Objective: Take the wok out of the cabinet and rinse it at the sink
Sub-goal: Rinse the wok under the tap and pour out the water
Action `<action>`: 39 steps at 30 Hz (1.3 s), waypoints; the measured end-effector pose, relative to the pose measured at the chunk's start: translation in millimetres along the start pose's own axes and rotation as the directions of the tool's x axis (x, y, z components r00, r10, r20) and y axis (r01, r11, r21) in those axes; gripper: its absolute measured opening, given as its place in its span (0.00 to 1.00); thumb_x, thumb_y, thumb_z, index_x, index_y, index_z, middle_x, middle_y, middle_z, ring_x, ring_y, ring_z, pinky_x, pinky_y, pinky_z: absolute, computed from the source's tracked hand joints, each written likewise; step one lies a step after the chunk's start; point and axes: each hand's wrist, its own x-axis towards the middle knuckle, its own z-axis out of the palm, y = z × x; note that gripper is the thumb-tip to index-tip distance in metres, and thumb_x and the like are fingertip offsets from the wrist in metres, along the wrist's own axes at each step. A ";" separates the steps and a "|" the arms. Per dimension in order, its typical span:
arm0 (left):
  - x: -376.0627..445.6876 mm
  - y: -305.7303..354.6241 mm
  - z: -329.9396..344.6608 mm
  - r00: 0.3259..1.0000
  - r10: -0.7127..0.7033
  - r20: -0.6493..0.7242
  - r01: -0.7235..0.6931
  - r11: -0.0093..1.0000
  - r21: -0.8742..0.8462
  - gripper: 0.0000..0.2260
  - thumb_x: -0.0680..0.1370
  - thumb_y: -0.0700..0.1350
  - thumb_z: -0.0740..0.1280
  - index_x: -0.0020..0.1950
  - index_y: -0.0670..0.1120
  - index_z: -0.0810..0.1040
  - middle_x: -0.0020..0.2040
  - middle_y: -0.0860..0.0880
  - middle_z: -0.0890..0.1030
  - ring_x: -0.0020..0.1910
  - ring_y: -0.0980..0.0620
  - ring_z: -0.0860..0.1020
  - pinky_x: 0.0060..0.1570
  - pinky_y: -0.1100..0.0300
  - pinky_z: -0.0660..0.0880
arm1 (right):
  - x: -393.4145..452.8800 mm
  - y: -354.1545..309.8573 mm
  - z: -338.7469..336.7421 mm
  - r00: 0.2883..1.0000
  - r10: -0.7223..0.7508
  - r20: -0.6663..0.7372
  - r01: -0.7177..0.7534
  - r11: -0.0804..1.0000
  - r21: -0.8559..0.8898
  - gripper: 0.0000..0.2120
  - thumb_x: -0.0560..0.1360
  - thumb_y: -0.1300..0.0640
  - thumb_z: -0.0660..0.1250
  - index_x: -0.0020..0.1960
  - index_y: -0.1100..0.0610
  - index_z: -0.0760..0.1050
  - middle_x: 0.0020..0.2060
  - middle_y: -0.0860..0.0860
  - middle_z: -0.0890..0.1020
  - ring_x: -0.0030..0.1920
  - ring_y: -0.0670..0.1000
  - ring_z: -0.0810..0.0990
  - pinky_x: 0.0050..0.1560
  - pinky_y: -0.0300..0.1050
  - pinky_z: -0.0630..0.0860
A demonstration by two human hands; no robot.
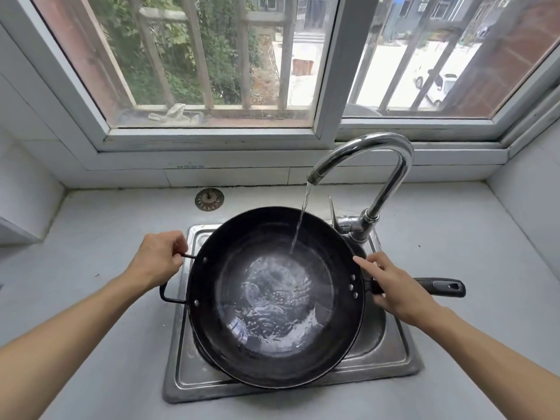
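While the left hand (159,258) closes around the wire loop handle (169,286) at the rim, the black wok (275,298) sits over the steel sink (181,353), covering most of the basin (water pools and ripples in its bottom). A thin stream (300,219) falls from the curved chrome faucet (375,165) onto the wok's inner wall. The right hand (394,286) grips the base of the long black handle (439,287), index finger extended along the rim.

window (212,65): barred, daylight let in | counter (100,237): grey, set under it | walls (27,183): white tiles
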 end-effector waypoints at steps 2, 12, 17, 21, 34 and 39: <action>0.5 -1.1 2.7 1.000 0.002 -0.001 -0.002 1.000 -0.017 0.10 0.69 0.30 0.66 0.41 0.45 0.80 0.35 0.49 0.80 0.37 0.49 0.77 0.39 0.60 0.69 | 0.6 2.7 1.7 1.000 0.010 0.024 -0.010 1.000 0.024 0.41 0.67 0.67 0.71 0.76 0.49 0.61 0.61 0.45 0.64 0.41 0.48 0.72 0.43 0.41 0.72; -10.3 4.3 -4.4 0.992 0.124 0.008 -0.124 0.991 0.040 0.04 0.75 0.39 0.69 0.44 0.48 0.79 0.39 0.51 0.79 0.40 0.49 0.76 0.44 0.54 0.72 | -4.0 3.1 6.3 0.998 0.046 0.051 -0.049 0.997 0.067 0.35 0.70 0.63 0.70 0.74 0.49 0.63 0.65 0.47 0.64 0.49 0.48 0.74 0.53 0.40 0.72; -21.1 9.7 -7.8 0.953 0.304 0.017 -0.291 0.894 0.341 0.11 0.78 0.52 0.65 0.52 0.46 0.81 0.48 0.49 0.81 0.48 0.45 0.76 0.48 0.47 0.76 | -3.2 6.6 12.9 0.998 0.053 0.032 -0.054 0.997 0.047 0.34 0.68 0.61 0.71 0.73 0.50 0.65 0.66 0.48 0.65 0.61 0.49 0.72 0.63 0.39 0.69; -34.8 31.0 -7.0 0.899 0.420 0.128 -0.423 0.750 0.508 0.23 0.76 0.59 0.56 0.56 0.46 0.81 0.53 0.47 0.82 0.52 0.42 0.79 0.47 0.46 0.76 | 7.2 1.5 7.8 0.998 0.037 -0.046 -0.036 0.999 0.017 0.32 0.69 0.57 0.71 0.71 0.49 0.67 0.64 0.49 0.69 0.64 0.51 0.69 0.64 0.42 0.70; -44.1 35.2 -4.7 0.940 0.312 0.135 -0.337 0.801 0.496 0.23 0.76 0.60 0.55 0.55 0.47 0.82 0.54 0.47 0.82 0.53 0.43 0.80 0.48 0.47 0.78 | 85.6 -43.4 -36.2 0.960 -0.046 -0.275 0.034 0.998 -0.048 0.29 0.77 0.47 0.66 0.74 0.51 0.63 0.69 0.58 0.68 0.69 0.56 0.67 0.68 0.50 0.66; -44.8 37.8 -3.9 0.950 0.285 0.125 -0.308 0.799 0.516 0.23 0.76 0.60 0.55 0.54 0.48 0.82 0.53 0.48 0.82 0.53 0.44 0.80 0.49 0.48 0.78 | 110.7 -47.8 -35.9 0.981 -0.024 -0.193 0.003 0.994 -0.110 0.29 0.78 0.45 0.62 0.75 0.53 0.59 0.73 0.61 0.64 0.72 0.60 0.62 0.71 0.52 0.62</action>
